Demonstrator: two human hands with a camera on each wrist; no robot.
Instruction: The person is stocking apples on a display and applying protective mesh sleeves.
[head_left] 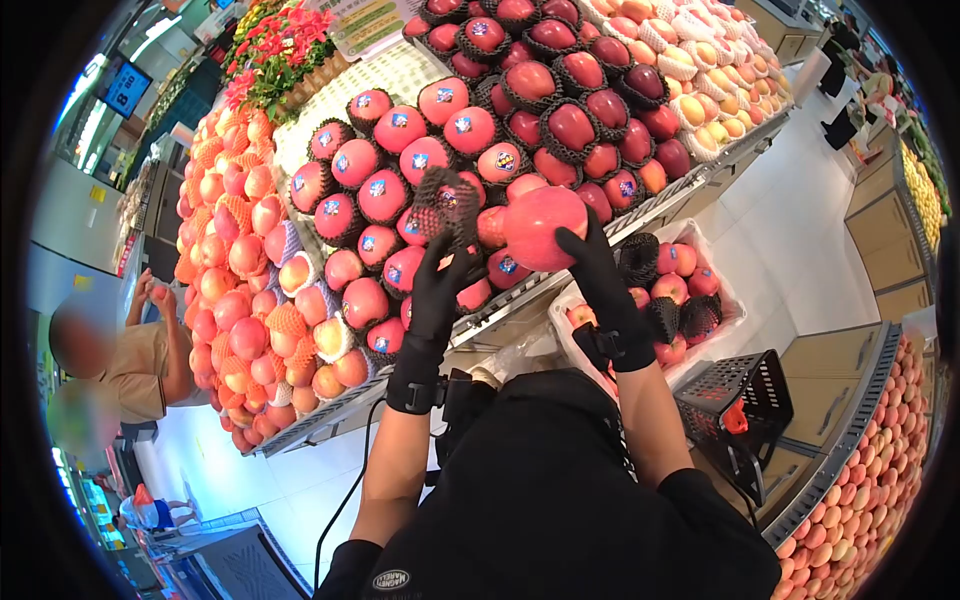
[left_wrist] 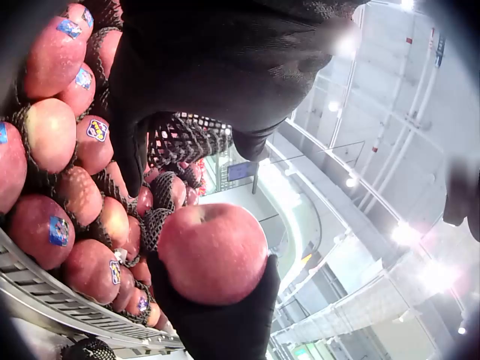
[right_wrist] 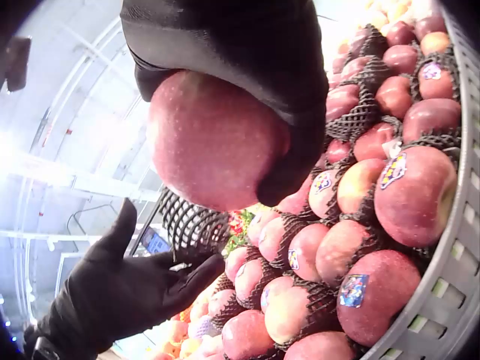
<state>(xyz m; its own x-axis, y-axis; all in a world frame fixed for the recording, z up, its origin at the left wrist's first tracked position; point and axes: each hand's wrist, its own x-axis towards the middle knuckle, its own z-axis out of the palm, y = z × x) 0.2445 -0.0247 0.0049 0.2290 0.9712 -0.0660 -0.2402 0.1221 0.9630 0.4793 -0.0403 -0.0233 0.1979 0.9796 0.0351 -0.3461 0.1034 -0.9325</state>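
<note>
My right hand [head_left: 603, 285], in a black glove, grips a large red apple [head_left: 545, 228] above the front edge of the display. The apple [right_wrist: 214, 142] is bare, with thumb and fingers around its side in the right wrist view. My gloved left hand [head_left: 436, 290] is just left of it and holds a black foam net sleeve [head_left: 446, 208]. In the right wrist view the net [right_wrist: 193, 229] lies at the fingers of the left hand [right_wrist: 135, 289], with the thumb raised. Below both hands are rows of stickered red apples [head_left: 385, 195] in black nets.
Peach-coloured fruit in netting [head_left: 245, 270] is piled on the left, darker apples [head_left: 570, 125] at the back. A white crate [head_left: 740, 310] of apples stands low on the right, near a black shopping basket [head_left: 740, 405]. Another person [head_left: 150, 360] stands at left.
</note>
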